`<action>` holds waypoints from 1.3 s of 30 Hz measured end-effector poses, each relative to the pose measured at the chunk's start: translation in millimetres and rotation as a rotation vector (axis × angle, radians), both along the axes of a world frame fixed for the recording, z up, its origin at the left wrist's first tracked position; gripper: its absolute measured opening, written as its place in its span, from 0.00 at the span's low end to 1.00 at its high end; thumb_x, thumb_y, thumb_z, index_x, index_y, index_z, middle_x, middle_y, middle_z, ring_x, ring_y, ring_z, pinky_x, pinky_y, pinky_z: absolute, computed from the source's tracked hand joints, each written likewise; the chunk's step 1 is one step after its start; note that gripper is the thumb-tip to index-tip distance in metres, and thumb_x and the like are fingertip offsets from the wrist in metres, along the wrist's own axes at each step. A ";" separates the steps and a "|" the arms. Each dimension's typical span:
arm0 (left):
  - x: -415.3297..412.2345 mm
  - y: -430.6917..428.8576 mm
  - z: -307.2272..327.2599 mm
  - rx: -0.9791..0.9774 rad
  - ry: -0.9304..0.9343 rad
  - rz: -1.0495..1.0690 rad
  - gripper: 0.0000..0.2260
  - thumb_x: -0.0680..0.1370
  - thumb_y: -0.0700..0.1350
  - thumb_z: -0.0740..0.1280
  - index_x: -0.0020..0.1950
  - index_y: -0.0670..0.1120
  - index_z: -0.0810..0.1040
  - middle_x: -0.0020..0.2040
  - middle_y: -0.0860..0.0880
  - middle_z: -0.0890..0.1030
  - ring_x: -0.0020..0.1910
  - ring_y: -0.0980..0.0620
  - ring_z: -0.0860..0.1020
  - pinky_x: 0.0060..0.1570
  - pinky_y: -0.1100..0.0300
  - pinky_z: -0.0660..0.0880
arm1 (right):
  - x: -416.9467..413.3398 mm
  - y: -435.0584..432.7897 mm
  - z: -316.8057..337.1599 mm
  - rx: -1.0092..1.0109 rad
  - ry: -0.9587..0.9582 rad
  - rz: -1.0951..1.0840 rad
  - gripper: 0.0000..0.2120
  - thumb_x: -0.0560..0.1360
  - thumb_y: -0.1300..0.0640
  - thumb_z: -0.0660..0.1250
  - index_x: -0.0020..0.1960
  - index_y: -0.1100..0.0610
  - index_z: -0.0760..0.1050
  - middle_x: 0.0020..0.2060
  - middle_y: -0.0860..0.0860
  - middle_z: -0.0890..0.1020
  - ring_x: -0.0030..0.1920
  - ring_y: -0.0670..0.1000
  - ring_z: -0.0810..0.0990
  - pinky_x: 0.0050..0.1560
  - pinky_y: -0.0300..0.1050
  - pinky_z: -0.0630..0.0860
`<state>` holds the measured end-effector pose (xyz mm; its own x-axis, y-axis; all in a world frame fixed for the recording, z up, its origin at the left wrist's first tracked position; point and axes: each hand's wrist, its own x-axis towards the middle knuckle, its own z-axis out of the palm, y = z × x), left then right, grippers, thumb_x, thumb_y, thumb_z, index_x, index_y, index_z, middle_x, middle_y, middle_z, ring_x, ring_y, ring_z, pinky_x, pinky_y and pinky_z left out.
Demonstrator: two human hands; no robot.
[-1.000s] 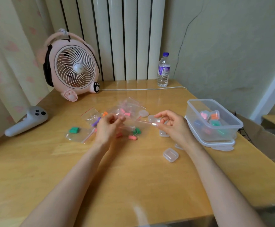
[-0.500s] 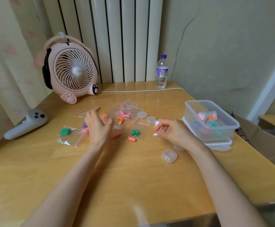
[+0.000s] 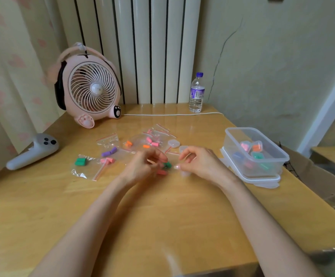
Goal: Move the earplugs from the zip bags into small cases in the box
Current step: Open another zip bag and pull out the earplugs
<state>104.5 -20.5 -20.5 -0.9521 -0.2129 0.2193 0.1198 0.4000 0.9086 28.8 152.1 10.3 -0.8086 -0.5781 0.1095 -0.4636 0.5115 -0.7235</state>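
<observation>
Clear zip bags (image 3: 152, 140) of earplugs (image 3: 108, 152) litter the table (image 3: 162, 206) amid one fan (image 3: 92, 90), one bottle (image 3: 197, 94), one controller (image 3: 32, 151) and one box (image 3: 232, 140) of cases (image 3: 257, 145). Left hand (image 3: 140, 168) curls over green earplugs (image 3: 167, 165), grip unclear; right hand (image 3: 202, 164) pinches clear plastic (image 3: 183, 172) beside them.

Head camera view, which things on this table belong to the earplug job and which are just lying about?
Job: zip bags, earplugs, small cases, clear box.
Lying about: pink fan, water bottle, grey controller, white cable.
</observation>
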 end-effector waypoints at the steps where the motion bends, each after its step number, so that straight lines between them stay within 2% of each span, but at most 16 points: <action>1: 0.5 0.1 1.3 -0.010 0.009 -0.037 0.10 0.73 0.27 0.66 0.48 0.40 0.75 0.45 0.45 0.77 0.44 0.45 0.79 0.41 0.59 0.80 | -1.0 -7.2 0.6 -0.086 -0.020 -0.024 0.09 0.66 0.52 0.76 0.43 0.51 0.78 0.36 0.47 0.77 0.38 0.46 0.75 0.38 0.39 0.72; 5: 3.3 2.1 6.6 0.046 0.047 -0.075 0.20 0.69 0.29 0.71 0.57 0.42 0.73 0.51 0.46 0.74 0.45 0.49 0.76 0.39 0.64 0.78 | -0.1 -34.1 -0.5 -0.330 -0.246 -0.024 0.11 0.68 0.55 0.76 0.46 0.56 0.76 0.39 0.54 0.78 0.35 0.49 0.79 0.37 0.44 0.79; 7: 5.4 2.0 9.1 0.089 0.054 -0.076 0.17 0.70 0.30 0.71 0.56 0.40 0.73 0.49 0.44 0.74 0.44 0.46 0.78 0.39 0.62 0.79 | 1.1 -43.9 -2.0 -0.405 -0.356 0.001 0.12 0.68 0.59 0.75 0.47 0.57 0.73 0.40 0.54 0.77 0.35 0.50 0.78 0.37 0.43 0.79; 10: 6.6 -6.2 10.6 0.091 0.057 -0.044 0.13 0.71 0.32 0.71 0.54 0.37 0.73 0.49 0.44 0.76 0.40 0.56 0.78 0.36 0.66 0.77 | 2.1 -53.0 -4.8 -0.467 -0.411 0.020 0.16 0.68 0.62 0.75 0.51 0.58 0.72 0.39 0.52 0.76 0.35 0.50 0.79 0.42 0.46 0.79; 14: 5.0 -24.0 8.4 0.007 0.034 0.029 0.11 0.72 0.38 0.72 0.49 0.45 0.73 0.47 0.45 0.80 0.42 0.52 0.78 0.40 0.62 0.74 | 0.1 -63.2 -11.9 -0.519 -0.463 0.028 0.11 0.71 0.59 0.73 0.48 0.56 0.72 0.41 0.54 0.79 0.38 0.53 0.82 0.50 0.57 0.80; 16: 4.2 -35.2 6.3 -0.014 0.057 0.141 0.12 0.70 0.40 0.74 0.47 0.48 0.73 0.46 0.45 0.80 0.42 0.50 0.78 0.44 0.57 0.74 | -2.0 -68.5 -17.7 -0.438 -0.324 -0.002 0.09 0.71 0.54 0.72 0.47 0.54 0.73 0.40 0.52 0.80 0.40 0.51 0.82 0.49 0.54 0.80; 18: 4.9 -49.0 5.4 -0.028 0.102 0.280 0.14 0.67 0.43 0.76 0.47 0.51 0.75 0.46 0.49 0.79 0.43 0.47 0.79 0.47 0.52 0.76 | -2.6 -72.3 -23.4 -0.266 -0.095 0.027 0.06 0.71 0.58 0.72 0.46 0.55 0.76 0.35 0.44 0.76 0.36 0.44 0.78 0.40 0.39 0.78; 19: 6.0 -55.0 5.5 -0.012 0.117 0.321 0.14 0.67 0.43 0.76 0.47 0.53 0.75 0.47 0.50 0.79 0.42 0.45 0.80 0.49 0.49 0.77 | -0.5 -74.3 -25.1 -0.188 -0.013 0.075 0.06 0.71 0.60 0.72 0.47 0.57 0.78 0.34 0.41 0.75 0.36 0.43 0.76 0.37 0.35 0.76; 21: 6.8 -61.9 5.6 -0.009 0.133 0.367 0.15 0.68 0.42 0.76 0.48 0.54 0.76 0.49 0.48 0.78 0.42 0.44 0.80 0.49 0.48 0.77 | 1.7 -80.5 -30.5 -0.042 0.146 0.182 0.08 0.70 0.62 0.72 0.49 0.58 0.80 0.42 0.41 0.78 0.46 0.46 0.76 0.47 0.38 0.75; 23: 5.6 -61.7 5.4 -0.036 0.143 0.379 0.14 0.68 0.40 0.75 0.49 0.52 0.76 0.48 0.48 0.78 0.41 0.47 0.78 0.46 0.54 0.75 | 3.6 -89.6 -34.3 0.083 0.255 0.243 0.10 0.69 0.59 0.73 0.50 0.56 0.80 0.53 0.49 0.79 0.59 0.50 0.74 0.57 0.40 0.68; 27: 4.3 -54.5 6.4 -0.034 0.148 0.367 0.14 0.69 0.40 0.74 0.53 0.46 0.78 0.42 0.53 0.77 0.41 0.53 0.76 0.47 0.58 0.74 | 3.0 -103.2 -36.4 0.133 0.304 0.282 0.08 0.70 0.61 0.72 0.48 0.58 0.80 0.43 0.49 0.73 0.51 0.53 0.75 0.52 0.44 0.70; 30: 5.4 -53.1 7.0 -0.041 0.151 0.355 0.15 0.70 0.40 0.74 0.55 0.45 0.77 0.42 0.54 0.76 0.41 0.56 0.75 0.44 0.66 0.74 | 1.5 -102.1 -33.9 0.090 0.308 0.285 0.06 0.70 0.59 0.72 0.46 0.60 0.80 0.45 0.53 0.78 0.52 0.52 0.76 0.50 0.38 0.67; 31: 5.7 -52.7 7.1 -0.046 0.147 0.356 0.16 0.70 0.39 0.74 0.55 0.45 0.77 0.43 0.54 0.76 0.41 0.57 0.75 0.43 0.68 0.74 | 0.5 -99.0 -32.4 0.061 0.300 0.280 0.05 0.71 0.59 0.72 0.45 0.60 0.79 0.45 0.52 0.80 0.48 0.49 0.77 0.48 0.37 0.68; 34: 4.8 -52.3 7.1 -0.051 0.144 0.354 0.19 0.67 0.38 0.75 0.56 0.44 0.76 0.46 0.51 0.77 0.40 0.56 0.75 0.42 0.64 0.74 | -3.6 -80.9 -25.5 -0.046 0.163 0.232 0.04 0.72 0.61 0.70 0.40 0.59 0.76 0.29 0.36 0.75 0.39 0.32 0.72 0.35 0.29 0.72; 36: 3.6 -51.2 6.6 -0.057 0.135 0.348 0.19 0.67 0.38 0.76 0.55 0.45 0.76 0.46 0.51 0.77 0.38 0.56 0.75 0.41 0.63 0.74 | -6.1 -67.5 -22.6 -0.028 0.144 0.209 0.05 0.71 0.62 0.71 0.38 0.56 0.76 0.24 0.35 0.75 0.36 0.30 0.73 0.32 0.28 0.70; 39: 1.8 -46.8 5.2 -0.056 0.120 0.331 0.17 0.67 0.38 0.76 0.53 0.46 0.76 0.42 0.53 0.76 0.37 0.55 0.75 0.45 0.59 0.74 | -6.6 -54.5 -24.6 0.086 0.209 0.211 0.06 0.70 0.60 0.72 0.44 0.52 0.77 0.33 0.42 0.77 0.35 0.38 0.74 0.38 0.36 0.69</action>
<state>106.4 -67.3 -15.2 -0.8000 -0.4904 0.3458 0.0801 0.4838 0.8715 22.2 97.6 -14.4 -0.6346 -0.7453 0.2044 -0.7006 0.4433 -0.5591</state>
